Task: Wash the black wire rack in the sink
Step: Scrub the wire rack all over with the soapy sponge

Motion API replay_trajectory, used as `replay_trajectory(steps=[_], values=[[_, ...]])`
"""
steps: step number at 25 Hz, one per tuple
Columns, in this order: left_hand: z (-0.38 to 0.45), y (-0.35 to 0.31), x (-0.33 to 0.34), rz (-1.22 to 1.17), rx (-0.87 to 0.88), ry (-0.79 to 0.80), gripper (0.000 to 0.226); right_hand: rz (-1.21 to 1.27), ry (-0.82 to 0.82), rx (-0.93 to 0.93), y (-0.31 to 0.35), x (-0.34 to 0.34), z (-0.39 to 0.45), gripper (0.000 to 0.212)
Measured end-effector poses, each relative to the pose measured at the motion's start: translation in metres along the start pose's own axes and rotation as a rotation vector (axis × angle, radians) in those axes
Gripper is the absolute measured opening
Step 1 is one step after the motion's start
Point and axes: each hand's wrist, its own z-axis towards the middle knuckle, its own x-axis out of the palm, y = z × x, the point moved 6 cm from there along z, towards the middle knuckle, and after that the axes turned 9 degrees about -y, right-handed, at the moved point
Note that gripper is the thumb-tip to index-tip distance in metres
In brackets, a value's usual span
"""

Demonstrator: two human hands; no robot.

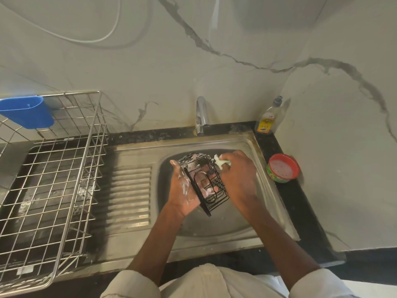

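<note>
The black wire rack is held tilted over the steel sink basin. My left hand is soapy and holds the rack from its left side, with fingers showing through the wires. My right hand grips a pale green scrubber and presses it against the rack's upper right corner. Foam clings to the rack's top wires.
A faucet stands behind the basin. A dish soap bottle sits in the back right corner, with a red-rimmed tub of pink soap on the black counter. At left, a steel dish rack carries a blue holder.
</note>
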Motion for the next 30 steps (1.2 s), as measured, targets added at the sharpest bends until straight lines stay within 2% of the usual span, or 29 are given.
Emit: replay_trajectory(steps=[2,4,6,7,9,12,14,17,20,26,28,30], values=[[0.001,-0.003,0.000,-0.008,0.032,-0.014,0.103,0.064,0.061,-0.069,0.013,0.007,-0.005,0.031],[-0.002,-0.007,0.002,0.024,0.047,-0.031,0.095,0.329,0.193,-0.090,0.030,0.016,-0.012,0.033],[-0.006,-0.006,0.006,0.082,0.056,-0.044,0.085,0.594,0.317,0.039,0.032,0.025,-0.014,0.035],[-0.007,-0.004,0.007,0.091,0.067,-0.043,0.078,0.608,0.329,0.068,0.031,0.027,-0.013,0.034],[-0.008,-0.002,0.009,0.099,0.063,-0.040,0.079,0.371,0.202,0.016,0.025,0.025,-0.007,0.033],[-0.004,0.001,0.011,0.091,0.041,-0.015,0.102,0.003,0.025,-0.090,0.018,0.007,-0.001,0.033],[-0.002,0.005,0.011,0.103,0.026,-0.013,0.105,0.002,-0.010,-0.084,0.014,0.003,0.002,0.033],[-0.003,0.010,0.013,0.114,0.030,-0.047,0.094,0.166,0.078,-0.116,0.030,0.012,-0.001,0.028],[-0.003,0.012,0.013,0.133,0.047,-0.077,0.089,0.048,-0.022,-0.209,0.040,0.012,0.003,0.032],[0.008,0.005,-0.004,0.167,0.099,-0.144,0.097,-0.081,0.291,-0.113,0.010,0.016,-0.024,0.029],[0.008,0.011,-0.008,0.249,0.081,-0.182,0.106,-0.005,0.242,-0.047,0.014,0.016,-0.008,0.029],[0.003,0.016,-0.002,0.302,0.069,-0.176,0.100,0.022,0.112,0.000,0.021,0.010,0.012,0.028]])
